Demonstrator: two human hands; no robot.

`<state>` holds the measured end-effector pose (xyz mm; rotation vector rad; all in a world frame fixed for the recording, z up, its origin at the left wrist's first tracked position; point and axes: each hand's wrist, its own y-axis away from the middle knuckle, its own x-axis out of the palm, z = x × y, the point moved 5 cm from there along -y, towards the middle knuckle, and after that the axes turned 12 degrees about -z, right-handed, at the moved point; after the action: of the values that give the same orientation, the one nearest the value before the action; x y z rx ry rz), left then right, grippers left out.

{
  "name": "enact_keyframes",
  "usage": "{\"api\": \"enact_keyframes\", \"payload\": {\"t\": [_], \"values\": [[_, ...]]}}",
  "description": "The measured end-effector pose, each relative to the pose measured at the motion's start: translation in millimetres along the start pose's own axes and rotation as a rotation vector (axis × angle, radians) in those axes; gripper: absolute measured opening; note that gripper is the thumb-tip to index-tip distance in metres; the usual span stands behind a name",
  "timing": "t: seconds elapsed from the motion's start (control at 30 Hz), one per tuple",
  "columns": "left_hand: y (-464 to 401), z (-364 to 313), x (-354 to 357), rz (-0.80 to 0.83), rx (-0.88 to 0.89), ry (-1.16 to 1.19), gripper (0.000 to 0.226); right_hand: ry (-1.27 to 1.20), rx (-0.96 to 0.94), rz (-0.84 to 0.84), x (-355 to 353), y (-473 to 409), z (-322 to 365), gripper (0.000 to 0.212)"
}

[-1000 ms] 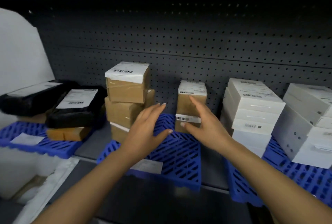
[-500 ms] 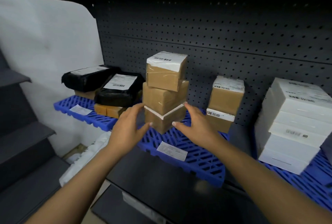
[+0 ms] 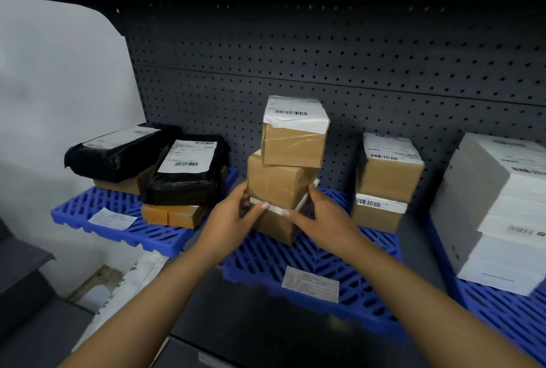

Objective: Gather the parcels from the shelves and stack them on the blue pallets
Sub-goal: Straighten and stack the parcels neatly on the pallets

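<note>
Three brown taped parcels stand stacked on the middle blue pallet (image 3: pixel 313 255): a top parcel (image 3: pixel 292 143) with a white label, a middle parcel (image 3: pixel 276 187) and a bottom parcel (image 3: pixel 273 229). My left hand (image 3: pixel 232 220) grips the left side of the bottom parcel, thumb on its front. On the parcel's right side my right hand (image 3: pixel 323 218) holds it the same way. The stack leans slightly.
A second stack of two brown parcels (image 3: pixel 387 175) sits to the right on the same pallet. Black bagged parcels (image 3: pixel 186 172) lie on the left blue pallet (image 3: pixel 118 229). White boxes (image 3: pixel 508 208) fill the right pallet (image 3: pixel 502 311). Behind is a dark pegboard wall (image 3: pixel 325 57).
Both hands moved from in front of the two-parcel stack leftward to the three-parcel stack and closed on its bottom parcel. The view shifted left.
</note>
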<state>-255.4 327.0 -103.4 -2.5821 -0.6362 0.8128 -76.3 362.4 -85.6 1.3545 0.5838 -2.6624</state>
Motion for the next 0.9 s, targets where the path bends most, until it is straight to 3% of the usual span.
{"api": "enact_keyframes", "payload": {"t": [0.2,0.43,0.9], "values": [[-24.1,10.2,9.7,0.044,0.096,-0.044,0.029,0.006,0.059,-0.052,5.2,-10.0,-5.6,0.073],[-46.5,25.8,31.1,0.110,0.113,-0.047,0.030,0.080,0.106,-0.094,10.1,-22.0,-17.8,0.071],[-68.9,33.9,53.2,0.032,0.103,0.050,0.034,0.012,0.103,-0.082,17.4,-59.0,-40.0,0.050]]}}
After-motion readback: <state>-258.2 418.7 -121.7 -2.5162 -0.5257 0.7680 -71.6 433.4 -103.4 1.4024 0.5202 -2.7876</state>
